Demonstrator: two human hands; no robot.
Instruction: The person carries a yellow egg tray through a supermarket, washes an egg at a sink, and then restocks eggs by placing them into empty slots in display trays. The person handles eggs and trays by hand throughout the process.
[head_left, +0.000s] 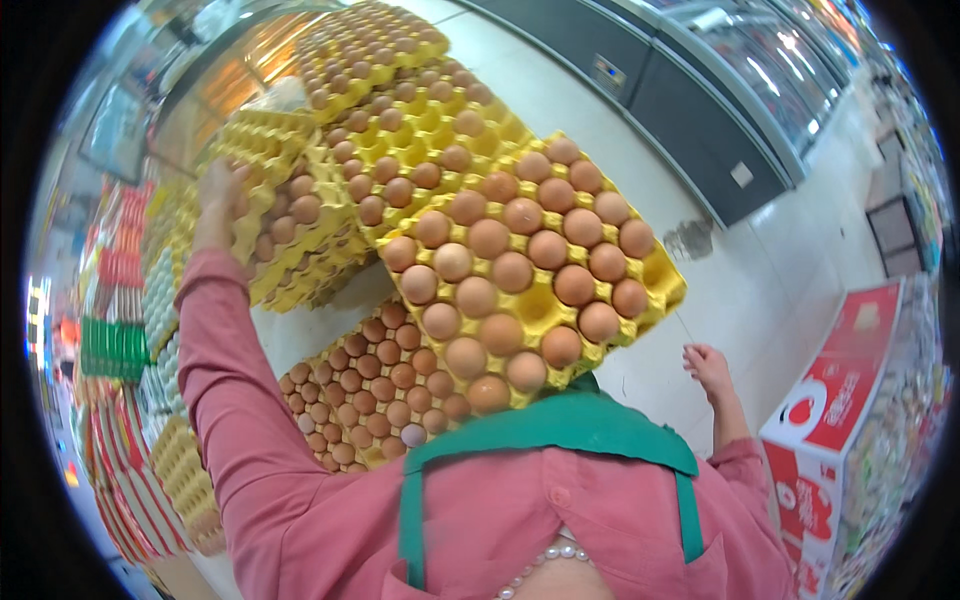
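My left hand (217, 187) is stretched forward at the outer edge of a stack of yellow egg trays (300, 262). Brown eggs (305, 209) lie beside it; the fingers are blurred and partly hidden, so its grip cannot be told. My right hand (706, 369) hangs over the floor at the right, fingers loosely curled and holding nothing. Close before my green apron (555, 427) is a yellow tray of brown eggs (511, 271) with a vacant cup (536, 306). Beyond it stands a partly filled yellow tray (405, 135).
More brown eggs (382, 388) lie in lower trays at the front left. A further egg tray (367, 45) stands at the back. A dark-panelled refrigerated case (705, 127) runs along the far right. A red and white printed box (832, 375) stands near my right side.
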